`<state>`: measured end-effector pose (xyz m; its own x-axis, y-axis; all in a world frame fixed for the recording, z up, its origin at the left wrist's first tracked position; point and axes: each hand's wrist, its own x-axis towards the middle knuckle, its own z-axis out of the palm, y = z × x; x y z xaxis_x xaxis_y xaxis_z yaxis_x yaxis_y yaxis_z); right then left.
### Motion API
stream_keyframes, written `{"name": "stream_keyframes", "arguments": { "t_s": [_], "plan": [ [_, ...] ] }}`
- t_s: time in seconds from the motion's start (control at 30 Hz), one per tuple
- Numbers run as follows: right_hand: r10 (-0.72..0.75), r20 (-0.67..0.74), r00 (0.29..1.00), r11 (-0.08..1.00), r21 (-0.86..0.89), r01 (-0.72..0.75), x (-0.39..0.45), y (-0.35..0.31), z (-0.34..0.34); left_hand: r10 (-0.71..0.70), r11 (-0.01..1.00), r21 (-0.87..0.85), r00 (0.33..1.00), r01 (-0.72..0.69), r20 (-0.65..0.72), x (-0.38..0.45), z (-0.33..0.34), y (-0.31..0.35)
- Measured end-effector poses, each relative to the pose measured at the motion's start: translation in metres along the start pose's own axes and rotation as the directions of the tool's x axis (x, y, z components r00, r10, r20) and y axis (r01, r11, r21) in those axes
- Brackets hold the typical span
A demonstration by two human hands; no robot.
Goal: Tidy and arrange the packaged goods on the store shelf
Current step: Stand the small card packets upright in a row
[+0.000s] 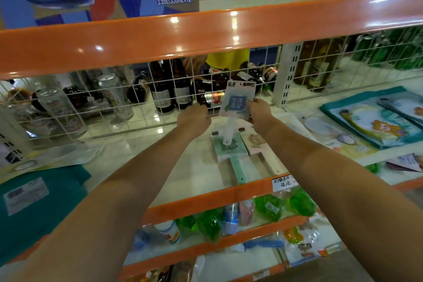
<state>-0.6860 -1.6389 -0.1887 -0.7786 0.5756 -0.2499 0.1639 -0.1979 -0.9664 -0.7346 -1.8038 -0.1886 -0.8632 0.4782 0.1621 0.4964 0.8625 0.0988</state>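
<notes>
Packaged brush (238,101) with white handle, tilted upright above the shelf (187,174) by the wire grid (137,103), pinched at its right edge by right hand (261,114), arm stretched forward; left hand (194,117) curled at the package's left side, grip unclear; two similar brushes (231,151) flat below.

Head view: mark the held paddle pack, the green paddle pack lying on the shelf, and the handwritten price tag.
held paddle pack (237,101): head view, on its blue label.
green paddle pack (229,147): head view, on its square green head.
handwritten price tag (283,182): head view, on the white card.
</notes>
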Motion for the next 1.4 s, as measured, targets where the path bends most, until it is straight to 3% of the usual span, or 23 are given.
{"name": "stream_keyframes", "arguments": {
  "t_s": [0.3,0.53,0.67,0.9,1.13,1.3,1.4],
  "plan": [
    [-0.018,-0.076,0.997,1.000,-0.001,0.018,0.003,-0.002,-0.047,0.101,0.981,0.161,0.994,-0.105,0.035,0.009,0.006,0.026],
    [0.085,0.003,0.996,0.951,-0.298,-0.081,0.017,0.014,-0.076,0.069,0.978,0.193,0.996,-0.080,0.063,0.004,0.024,0.051],
    [0.107,0.106,0.988,0.864,-0.502,-0.040,0.018,0.022,-0.085,0.040,0.978,0.202,0.997,-0.052,0.066,0.001,0.037,0.063],
    [0.166,0.217,0.962,0.804,-0.594,-0.004,0.024,0.032,-0.083,-0.050,0.978,0.207,0.997,0.036,0.065,-0.004,0.050,0.070],
    [0.141,0.283,0.949,0.654,-0.746,0.125,0.019,0.023,-0.090,-0.086,0.973,0.221,0.994,0.071,0.061,-0.009,0.050,0.069],
    [0.027,0.250,0.968,0.436,-0.874,0.214,0.016,0.021,-0.095,-0.084,0.971,0.232,0.993,0.063,0.084,-0.011,0.052,0.072],
    [-0.013,0.227,0.974,0.368,-0.905,0.215,0.015,0.024,-0.095,-0.080,0.973,0.222,0.992,0.058,0.092,-0.010,0.052,0.076]
  ]
}}
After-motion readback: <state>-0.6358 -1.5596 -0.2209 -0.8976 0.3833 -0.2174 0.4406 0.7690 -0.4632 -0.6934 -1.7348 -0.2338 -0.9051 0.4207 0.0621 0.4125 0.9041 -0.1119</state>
